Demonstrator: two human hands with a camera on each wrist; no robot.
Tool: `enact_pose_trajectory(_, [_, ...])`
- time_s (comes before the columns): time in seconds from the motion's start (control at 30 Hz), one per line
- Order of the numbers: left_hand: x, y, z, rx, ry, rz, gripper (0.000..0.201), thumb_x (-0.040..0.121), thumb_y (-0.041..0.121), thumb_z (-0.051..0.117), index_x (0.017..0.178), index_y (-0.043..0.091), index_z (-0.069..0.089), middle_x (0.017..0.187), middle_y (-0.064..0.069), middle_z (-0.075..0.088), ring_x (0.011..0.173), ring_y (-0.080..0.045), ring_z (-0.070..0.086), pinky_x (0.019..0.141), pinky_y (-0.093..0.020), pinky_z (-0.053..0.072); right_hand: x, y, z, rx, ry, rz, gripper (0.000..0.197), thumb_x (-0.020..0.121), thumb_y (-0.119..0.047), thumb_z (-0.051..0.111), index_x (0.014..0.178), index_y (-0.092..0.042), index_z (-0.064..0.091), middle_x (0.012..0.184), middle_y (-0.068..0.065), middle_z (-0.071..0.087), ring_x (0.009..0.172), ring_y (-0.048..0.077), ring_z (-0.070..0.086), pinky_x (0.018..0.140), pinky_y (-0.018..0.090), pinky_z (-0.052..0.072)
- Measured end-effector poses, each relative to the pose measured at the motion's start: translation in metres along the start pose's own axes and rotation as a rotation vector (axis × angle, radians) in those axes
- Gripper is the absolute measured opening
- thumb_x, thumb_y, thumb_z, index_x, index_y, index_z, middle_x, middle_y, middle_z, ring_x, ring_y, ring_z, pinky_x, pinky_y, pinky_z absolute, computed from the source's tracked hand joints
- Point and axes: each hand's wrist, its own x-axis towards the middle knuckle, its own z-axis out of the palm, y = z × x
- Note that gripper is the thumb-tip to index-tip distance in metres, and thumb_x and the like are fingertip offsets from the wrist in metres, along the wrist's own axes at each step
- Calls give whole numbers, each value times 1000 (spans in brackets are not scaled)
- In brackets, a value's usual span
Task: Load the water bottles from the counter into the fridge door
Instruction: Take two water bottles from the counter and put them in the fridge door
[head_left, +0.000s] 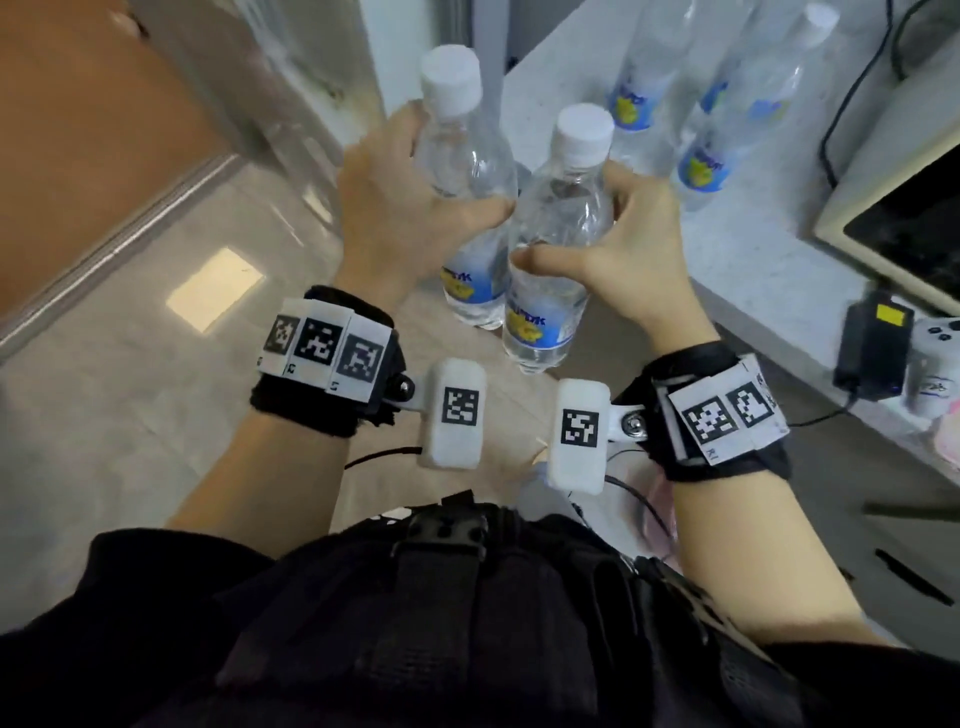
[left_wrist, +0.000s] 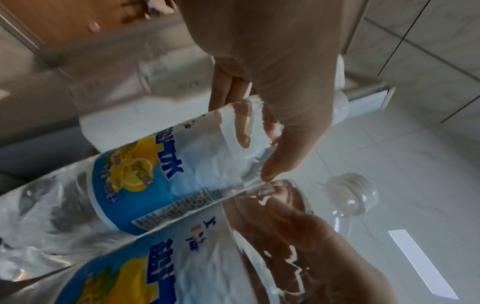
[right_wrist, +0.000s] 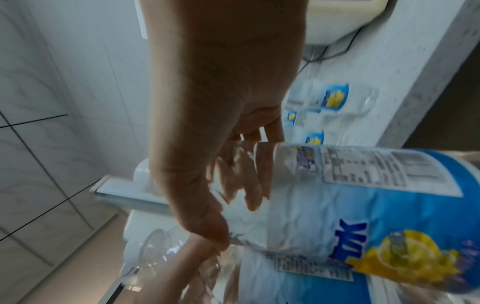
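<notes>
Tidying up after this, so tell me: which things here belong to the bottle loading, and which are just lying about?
Job:
- bottle in left hand
- bottle in right hand
- bottles on the counter

Lying about:
- black power adapter
- white game controller
- cream appliance

At the right edge of your table (head_left: 753, 270) sits a cream-cased appliance with a dark glass front (head_left: 904, 208), a black cable (head_left: 852, 93) trailing behind it. Nearer you along that edge lie a black power adapter with a yellow sticker (head_left: 875, 345) and, just beside it, a white game controller (head_left: 935, 358). Below, you see a pale tiled floor (head_left: 156, 405).
</notes>
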Motion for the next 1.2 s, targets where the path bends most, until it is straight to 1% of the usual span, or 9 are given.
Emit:
enact_pose_trajectory(0.13, [-2,-31,-59,29,111,-44,55,54,43,81,98,13,66,92,1,73,85,-18,68,77,-39,56,11,-31,59,16,-89,-72,46,50,-30,84,90,-20,65,86,-1,71,82,13,68,78,36,58])
enact_pose_trajectory(0.3, [20,-60,-106,12,250,-69,58,55,44,83,98,11,64,92,1,72,86,-19,68,76,-42,57,47,-67,108,4,-151,-162,40,51,-28,85,80,-34,58,79,-17,64,74,-1,62,70,19,49])
enact_pose_trajectory(0.47, [63,-78,-131,27,360,-20,61,55,42,83,100,7,63,94,0,72,86,-18,68,74,-43,57,94,-91,138,-6,-141,-304,45,56,-29,82,94,-27,58,83,-19,59,78,-3,56,73,14,43])
enact_pose_trajectory(0.67, [120,-93,-133,-41,390,43,64,61,47,85,105,7,62,97,1,73,89,-13,69,75,-41,58,143,-105,151,-59,-133,-395,45,57,-27,80,93,-30,52,81,-25,53,73,-12,50,69,9,40])
enact_pose_trajectory(0.8, [148,-101,-125,-84,344,46,67,60,48,81,107,5,60,98,-1,72,93,-18,68,77,-42,58,163,-101,156,-112,-97,-407,50,58,-27,81,103,-15,62,88,-14,59,81,-1,55,76,20,47])
enact_pose_trajectory(0.93, [181,-113,-119,-95,282,101,64,60,40,84,105,2,59,100,-6,71,95,-23,67,81,-45,55,176,-91,164,-202,-38,-417,54,61,-26,80,108,-8,62,94,-14,54,79,-6,49,75,1,34])
enact_pose_trajectory(1.03, [200,-121,-116,-155,226,138,56,63,34,85,103,4,60,98,0,70,94,-14,67,86,-38,56,177,-84,173,-280,37,-410,55,60,-23,79,108,-3,62,98,-9,53,90,-8,43,78,-5,30])
enact_pose_trajectory(1.1, [209,-126,-114,-194,162,134,58,64,34,86,106,9,56,103,6,65,99,-9,64,93,-31,53,176,-81,180,-298,92,-359,52,60,-19,79,106,-3,62,97,-8,53,89,-7,42,77,-3,30])
enact_pose_trajectory(1.2, [223,-135,-107,-267,53,144,74,62,34,85,119,1,50,111,0,61,109,-16,59,104,-33,47,173,-78,188,-313,221,-277,54,59,-20,80,107,-4,62,97,-2,59,90,2,50,78,7,37])
